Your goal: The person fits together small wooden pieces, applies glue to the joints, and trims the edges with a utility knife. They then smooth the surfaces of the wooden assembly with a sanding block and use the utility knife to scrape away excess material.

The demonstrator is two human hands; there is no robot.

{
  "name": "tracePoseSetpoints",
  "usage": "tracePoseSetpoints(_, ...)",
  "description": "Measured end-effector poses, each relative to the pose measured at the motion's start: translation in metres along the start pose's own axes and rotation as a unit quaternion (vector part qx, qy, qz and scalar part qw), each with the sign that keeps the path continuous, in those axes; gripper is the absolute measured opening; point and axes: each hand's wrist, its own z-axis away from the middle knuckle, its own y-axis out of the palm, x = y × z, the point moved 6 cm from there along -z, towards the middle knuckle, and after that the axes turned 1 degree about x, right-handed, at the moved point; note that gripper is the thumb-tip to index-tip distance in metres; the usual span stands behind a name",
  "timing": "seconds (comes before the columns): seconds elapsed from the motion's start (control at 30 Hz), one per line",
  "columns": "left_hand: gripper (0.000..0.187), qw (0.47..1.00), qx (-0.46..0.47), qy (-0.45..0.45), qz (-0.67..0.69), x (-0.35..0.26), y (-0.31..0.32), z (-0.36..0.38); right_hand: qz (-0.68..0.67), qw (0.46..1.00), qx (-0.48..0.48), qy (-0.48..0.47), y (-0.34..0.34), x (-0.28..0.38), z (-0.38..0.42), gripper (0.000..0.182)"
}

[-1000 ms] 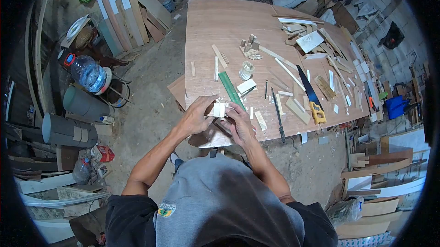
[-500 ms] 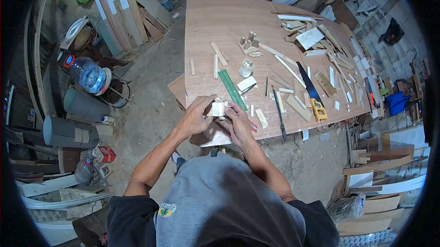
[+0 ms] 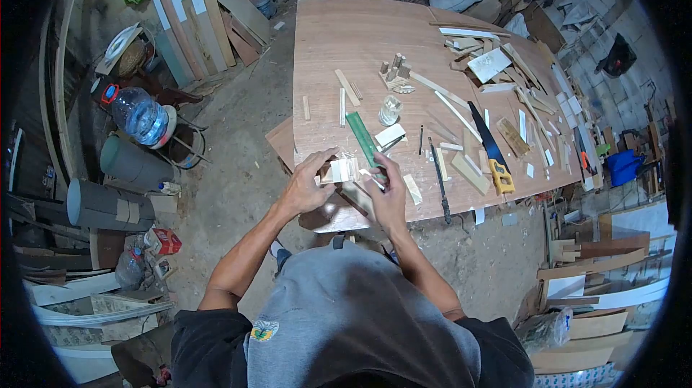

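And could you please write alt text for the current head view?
A person's left hand holds a small pale wooden block over a brown wooden tabletop, the right hand beside the block. A flat green strip and a dark-bladed, yellow-handled handsaw lie on the tabletop.

Left hand [image 3: 308,183] hides one end of the pale wooden piece [image 3: 340,170]. Behind my right hand [image 3: 388,190], near end of the green strip [image 3: 362,136] lost; any small bit pinched there, can't tell. Jar [image 3: 390,110]: contents indistinct. My shirt [image 3: 339,316] runs off the bottom edge; emblem [image 3: 264,330] too small to read.
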Motion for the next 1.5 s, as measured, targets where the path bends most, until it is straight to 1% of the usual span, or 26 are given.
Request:
tracePoseSetpoints(0.03, 0.072, 1.000, -0.008, 0.013, 0.004, -0.002, -0.001, 0.000, 0.001, 1.000, 0.000, 0.000, -0.001, 0.007, 0.002, 0.050)
tracePoseSetpoints(0.1, 0.072, 1.000, -0.001, 0.002, 0.003, -0.004, 0.000, 0.000, 0.153, 0.981, 0.031, -0.115, 0.002, 0.038, 0.010, 0.053)
tracePoseSetpoints(0.17, 0.072, 1.000, 0.008, -0.006, 0.001, -0.009, 0.001, -0.001, 0.149, 0.981, 0.038, -0.121, 0.004, 0.040, 0.010, 0.052)
tracePoseSetpoints(0.23, 0.071, 1.000, 0.010, -0.004, -0.018, -0.014, 0.002, -0.001, 0.238, 0.951, 0.045, -0.190, 0.008, 0.049, 0.012, 0.052)
tracePoseSetpoints(0.37, 0.070, 1.000, 0.010, 0.005, -0.019, -0.011, 0.004, 0.001, 0.205, 0.962, 0.047, -0.172, 0.013, 0.038, 0.012, 0.049)
tracePoseSetpoints(0.43, 0.074, 0.999, -0.006, 0.036, -0.024, -0.009, 0.004, 0.002, 0.181, 0.968, 0.038, -0.169, 0.013, 0.036, 0.012, 0.046)
tracePoseSetpoints(0.67, 0.073, 1.000, -0.012, 0.022, -0.018, -0.009, 0.004, 0.007, 0.165, 0.969, 0.034, -0.179, 0.017, 0.042, 0.015, 0.042)
tracePoseSetpoints(0.77, 0.073, 1.000, -0.016, 0.020, -0.011, -0.009, 0.002, 0.008, 0.155, 0.967, 0.027, -0.198, 0.019, 0.046, 0.017, 0.041)
tracePoseSetpoints(0.93, 0.073, 1.000, -0.012, -0.012, -0.003, -0.007, 0.002, 0.011, 0.142, 0.972, 0.003, -0.189, 0.019, 0.048, 0.020, 0.030)
tracePoseSetpoints(1.07, 0.073, 0.999, -0.035, 0.017, -0.003, -0.007, 0.000, 0.013, 0.143, 0.969, -0.001, -0.200, 0.018, 0.055, 0.022, 0.024)
tracePoseSetpoints(1.17, 0.073, 0.999, -0.032, 0.010, 0.003, -0.008, -0.001, 0.012, 0.121, 0.974, -0.014, -0.192, 0.014, 0.058, 0.021, 0.021)
tracePoseSetpoints(1.23, 0.069, 0.999, -0.032, 0.005, 0.041, -0.011, -0.004, 0.012, 0.051, 0.989, -0.013, -0.141, 0.007, 0.044, 0.016, 0.020)
tracePoseSetpoints(1.27, 0.069, 0.999, -0.034, 0.006, 0.041, -0.013, -0.005, 0.012, 0.051, 0.988, -0.012, -0.142, 0.003, 0.043, 0.014, 0.020)
tracePoseSetpoints(1.33, 0.069, 0.995, -0.034, -0.013, 0.097, -0.012, -0.006, 0.013, 0.054, 0.988, -0.011, -0.147, -0.007, 0.041, 0.011, 0.016)
tracePoseSetpoints(1.37, 0.069, 0.995, -0.035, -0.013, 0.097, -0.010, -0.007, 0.013, 0.054, 0.987, -0.010, -0.148, -0.013, 0.039, 0.009, 0.016)
tracePoseSetpoints(1.43, 0.068, 0.995, -0.040, 0.011, 0.096, -0.008, -0.008, 0.013, 0.093, 0.973, 0.018, -0.210, -0.017, 0.045, 0.007, 0.017)
tracePoseSetpoints(1.5, 0.068, 0.993, -0.033, 0.011, 0.114, -0.007, -0.007, 0.013, 0.086, 0.976, 0.012, -0.200, -0.016, 0.056, 0.008, 0.018)
